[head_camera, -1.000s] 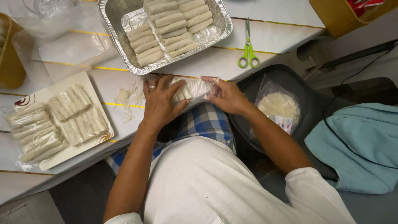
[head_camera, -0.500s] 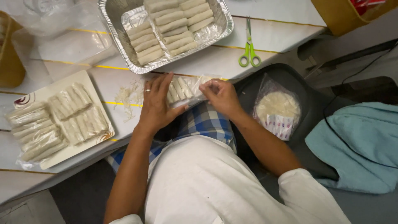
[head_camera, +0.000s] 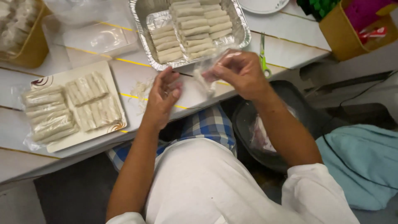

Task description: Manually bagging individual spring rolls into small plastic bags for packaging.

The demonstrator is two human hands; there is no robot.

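My right hand (head_camera: 239,71) pinches a clear plastic bag (head_camera: 207,66) just above the table's front edge. A pale spring roll (head_camera: 203,84) hangs in the bag below my fingers. To its left, my left hand (head_camera: 163,98) is held palm inward with the fingers apart. It holds nothing and sits a little apart from the roll. Right behind both hands stands a foil tray (head_camera: 242,29) with rows of the same rolls (head_camera: 192,25).
A square plate (head_camera: 54,79) at the left carries plastic-wrapped bundles of rolls (head_camera: 70,108). Green scissors (head_camera: 263,58) lie right of the tray. Cardboard boxes stand at far left (head_camera: 25,54) and far right (head_camera: 340,35). A dark bin (head_camera: 248,124) sits below, beside a teal cloth (head_camera: 365,161).
Both hands were pressed on a packet of rolls at the table edge. Now my right hand has lifted the plastic with a roll, and my left hand has come off it.
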